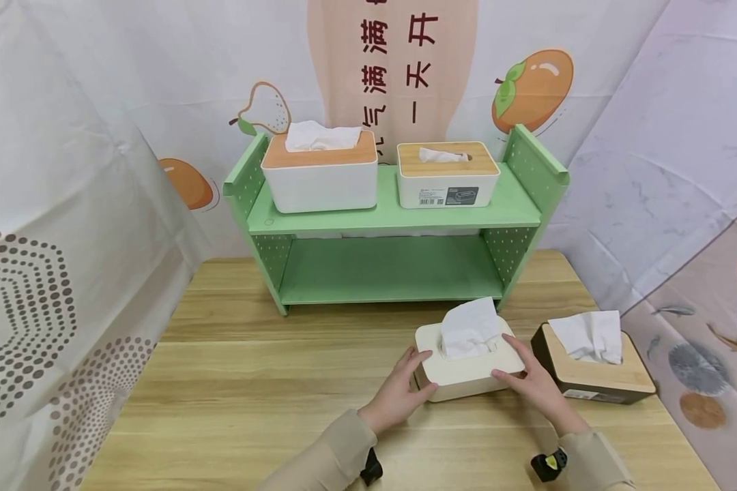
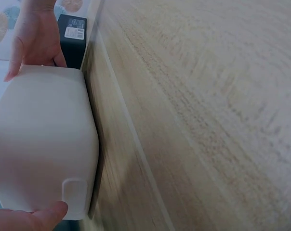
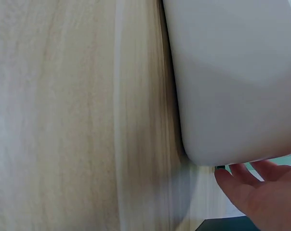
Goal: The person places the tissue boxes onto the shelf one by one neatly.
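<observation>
A cream-white tissue box (image 1: 460, 372) with a white tissue (image 1: 469, 331) sticking out of its top sits on the wooden table, in front of the green shelf. My left hand (image 1: 399, 389) grips its left end, thumb at the front corner and fingers on the side. At the opposite end my right hand (image 1: 531, 382) holds the box, its thumb at the front edge and fingertips toward the back. In the left wrist view the box's smooth side (image 2: 44, 130) fills the left, with the left thumb (image 2: 51, 214) against it. The right wrist view shows right fingers (image 3: 237, 183) at the box's end.
A black tissue box (image 1: 608, 375) with a wooden lid stands right of the right hand. Behind, the green two-tier shelf (image 1: 393, 269) carries two white tissue boxes on top, a larger one (image 1: 319, 184) left and a smaller one (image 1: 448, 184) right. Printed cloth (image 1: 98, 170) hangs around the table.
</observation>
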{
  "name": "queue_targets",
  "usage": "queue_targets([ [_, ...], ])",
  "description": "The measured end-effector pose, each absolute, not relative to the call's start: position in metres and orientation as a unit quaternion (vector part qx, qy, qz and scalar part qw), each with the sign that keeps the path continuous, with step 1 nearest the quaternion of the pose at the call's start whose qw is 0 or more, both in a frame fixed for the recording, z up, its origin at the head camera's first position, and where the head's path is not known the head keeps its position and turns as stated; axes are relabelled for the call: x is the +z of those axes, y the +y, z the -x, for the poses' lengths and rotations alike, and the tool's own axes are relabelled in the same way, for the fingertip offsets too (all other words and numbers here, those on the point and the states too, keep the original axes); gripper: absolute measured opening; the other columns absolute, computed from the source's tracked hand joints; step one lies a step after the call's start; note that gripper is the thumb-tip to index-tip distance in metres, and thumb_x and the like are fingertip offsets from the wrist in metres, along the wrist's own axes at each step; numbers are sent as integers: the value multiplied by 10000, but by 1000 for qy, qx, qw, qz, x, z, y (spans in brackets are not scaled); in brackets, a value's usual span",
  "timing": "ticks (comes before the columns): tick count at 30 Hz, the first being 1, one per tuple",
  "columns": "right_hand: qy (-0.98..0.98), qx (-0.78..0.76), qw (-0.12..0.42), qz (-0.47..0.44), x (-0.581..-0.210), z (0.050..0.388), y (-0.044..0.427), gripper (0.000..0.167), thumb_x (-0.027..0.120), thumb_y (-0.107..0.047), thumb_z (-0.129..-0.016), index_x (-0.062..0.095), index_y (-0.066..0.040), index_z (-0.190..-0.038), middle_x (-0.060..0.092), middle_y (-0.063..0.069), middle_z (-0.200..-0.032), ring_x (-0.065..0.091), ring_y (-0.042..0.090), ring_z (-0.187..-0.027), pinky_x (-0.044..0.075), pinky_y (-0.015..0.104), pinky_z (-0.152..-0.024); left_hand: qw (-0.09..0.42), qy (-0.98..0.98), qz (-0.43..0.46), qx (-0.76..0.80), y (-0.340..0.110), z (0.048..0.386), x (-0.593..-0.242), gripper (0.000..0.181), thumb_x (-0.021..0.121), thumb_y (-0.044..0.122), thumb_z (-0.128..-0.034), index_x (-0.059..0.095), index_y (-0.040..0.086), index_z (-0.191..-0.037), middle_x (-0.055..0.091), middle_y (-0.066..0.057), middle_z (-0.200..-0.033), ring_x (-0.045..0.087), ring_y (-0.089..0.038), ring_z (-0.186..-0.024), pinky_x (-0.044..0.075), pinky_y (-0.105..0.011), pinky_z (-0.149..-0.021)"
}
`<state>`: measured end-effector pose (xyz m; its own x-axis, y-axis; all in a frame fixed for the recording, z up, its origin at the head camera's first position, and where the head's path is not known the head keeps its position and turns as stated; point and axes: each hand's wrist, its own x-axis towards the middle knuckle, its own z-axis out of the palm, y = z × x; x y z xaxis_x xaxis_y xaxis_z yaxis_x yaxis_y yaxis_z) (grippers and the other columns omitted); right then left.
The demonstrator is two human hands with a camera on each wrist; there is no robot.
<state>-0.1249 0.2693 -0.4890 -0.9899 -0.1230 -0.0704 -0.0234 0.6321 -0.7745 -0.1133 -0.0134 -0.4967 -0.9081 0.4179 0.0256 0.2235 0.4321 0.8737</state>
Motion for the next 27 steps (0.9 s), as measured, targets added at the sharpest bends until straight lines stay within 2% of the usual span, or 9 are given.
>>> queue_targets([
  [5, 900, -431, 57, 29, -490, 125, 269, 795, 680, -309, -874, 238, -95, -1500, 209, 280, -1514, 466, 264, -978, 412, 251, -720, 91, 833, -187, 513, -12, 116, -497, 565, 646, 276, -902, 435, 156, -1412, 202, -235, -1539, 210, -366, -1424, 357, -469, -1068],
  [9, 898, -435, 54, 29, -492, 125, 269, 797, 678, -306, -876, 234, -92, -1503, 209, 270, -1521, 455, 285, -1047, 424, 278, -760, 87, 827, -185, 524, -11, 117, -496, 592, 680, 270, -879, 448, 146, -1409, 189, -227, -1544, 204, -354, -1428, 370, -451, -1062],
  [12, 895, -441, 51, 27, -492, 124, 269, 797, 680, -302, -875, 235, -100, -1505, 216, 248, -1529, 454, 234, -1043, 428, 268, -757, 87, 823, -184, 530, -9, 117, -496, 610, 695, 270, -869, 449, 138, -1412, 189, -226, -1543, 204, -364, -1425, 387, -450, -1048],
  [16, 891, -450, 54, 22, -490, 123, 268, 799, 684, -301, -873, 235, -117, -1508, 218, 226, -1536, 440, 121, -918, 412, 217, -709, 89, 815, -181, 544, -8, 117, -498, 625, 711, 244, -857, 446, 137, -1414, 167, -232, -1548, 197, -370, -1424, 418, -434, -1020],
  [17, 889, -453, 56, 22, -490, 123, 268, 800, 683, -298, -874, 231, -117, -1509, 213, 229, -1537, 441, 123, -907, 412, 218, -705, 90, 813, -180, 547, -8, 117, -499, 629, 714, 237, -855, 444, 138, -1415, 159, -233, -1549, 197, -371, -1424, 424, -428, -1015],
  [22, 892, -449, 50, 24, -492, 122, 268, 834, 718, -280, -845, 238, -102, -1503, 233, 249, -1520, 432, 245, -1070, 420, 216, -727, 89, 806, -178, 557, -6, 116, -501, 637, 724, 213, -846, 445, 130, -1412, 141, -253, -1546, 200, -380, -1419, 446, -407, -993],
  [24, 893, -448, 47, 26, -493, 123, 268, 867, 750, -265, -814, 244, -97, -1498, 248, 255, -1509, 448, 247, -1027, 412, 216, -697, 85, 804, -179, 561, -6, 116, -500, 637, 728, 212, -842, 449, 127, -1409, 145, -262, -1541, 206, -387, -1414, 448, -408, -990],
  [27, 892, -450, 41, 29, -495, 125, 268, 911, 792, -244, -767, 260, -91, -1490, 277, 253, -1490, 447, 179, -848, 391, 221, -635, 83, 802, -171, 566, -6, 116, -501, 637, 740, 213, -830, 464, 139, -1399, 161, -258, -1536, 241, -377, -1403, 455, -405, -982],
])
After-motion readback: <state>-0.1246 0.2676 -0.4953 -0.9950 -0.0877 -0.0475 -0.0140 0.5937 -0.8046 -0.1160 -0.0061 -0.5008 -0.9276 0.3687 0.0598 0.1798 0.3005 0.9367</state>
